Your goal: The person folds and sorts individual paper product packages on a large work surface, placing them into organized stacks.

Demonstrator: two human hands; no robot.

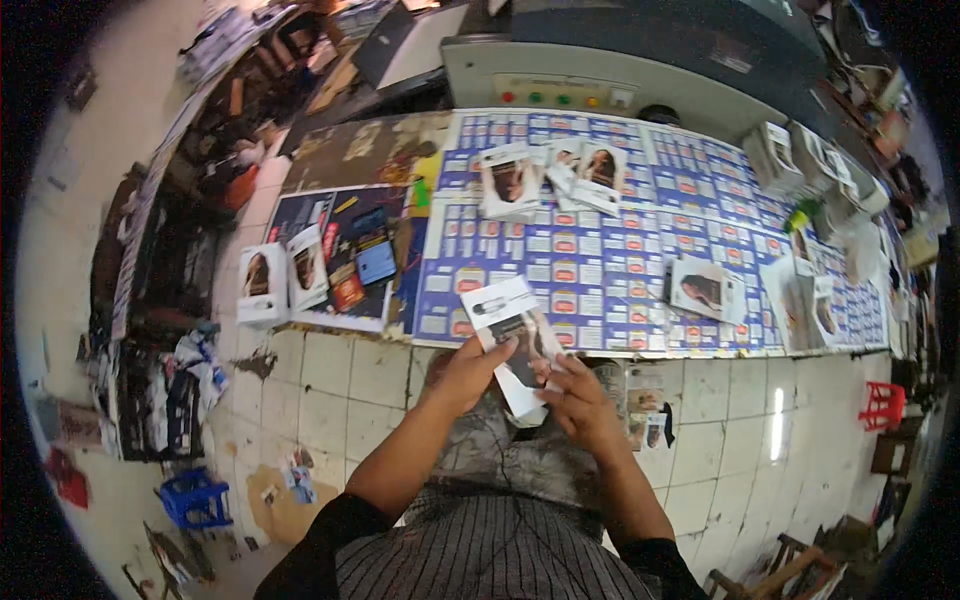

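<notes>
From the head camera, looking down, both of the person's hands meet just in front of the near edge of the tabletop (600, 270), which is covered with blue and white printed sheets. The left hand (468, 372) is curled around the lower left side of a flat white carton (510, 335), thumb on its face, so the hand is closed on it. The right hand (580, 398) grips the carton's lower right edge with bent fingers, also closed on it. The carton is held tilted, above the tiled floor (330, 370) and just short of the tabletop edge, with a dark picture panel on its face.

On the tabletop lie more cartons of the same kind: a loose group (550, 172) at the far middle, each showing a portrait print, and a single one lying flat (706, 289) to the right of the hands. Folded stacks (800, 155) stand at the far right corner. At the left end, two white cartons (282, 275) stand upright beside a dark sheet bearing a small blue card (376, 262).

Behind the tabletop stands a grey machine with a row of coloured buttons (560, 97). On the floor, a blue plastic stool (195, 496) sits at the lower left and a red one (882, 403) at the right. The person wears a striped shirt with dark sleeves.
</notes>
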